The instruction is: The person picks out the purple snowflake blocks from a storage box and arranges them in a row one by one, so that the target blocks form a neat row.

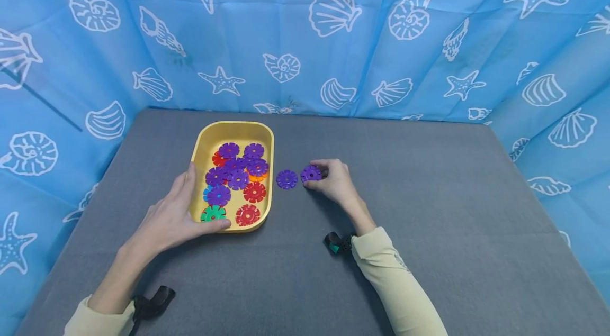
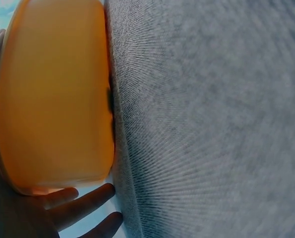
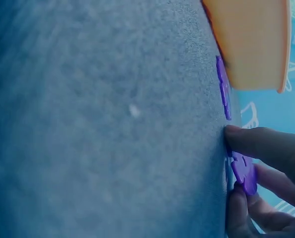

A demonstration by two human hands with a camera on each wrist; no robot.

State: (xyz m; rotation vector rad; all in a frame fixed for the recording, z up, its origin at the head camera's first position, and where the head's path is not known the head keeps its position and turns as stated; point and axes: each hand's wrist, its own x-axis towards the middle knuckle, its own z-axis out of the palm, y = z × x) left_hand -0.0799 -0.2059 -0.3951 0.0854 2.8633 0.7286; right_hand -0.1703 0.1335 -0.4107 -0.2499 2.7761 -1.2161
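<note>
My left hand [image 1: 173, 217] holds a yellow plastic tray [image 1: 268, 203] at its near-left corner. The thumb lies along the front rim and the fingers along the left side; in the left wrist view the tray's wall [image 2: 55, 99] fills much of the left. My right hand [image 1: 335, 180] pinches a purple notched snowflake disc [image 1: 311, 173] between thumb and fingers, low over the table. In the right wrist view that disc [image 3: 245, 176] looks tilted. A second purple snowflake disc [image 1: 287, 179] lies flat between the tray and my right hand.
Inside the tray are several purple discs [image 1: 237, 179], red discs [image 1: 248, 215], a green disc [image 1: 213, 213], and partly covered blue and orange ones. The grey cloth-covered table [image 1: 429, 193] extends to the right. A blue shell-print curtain [image 1: 305, 34] hangs behind and at both sides.
</note>
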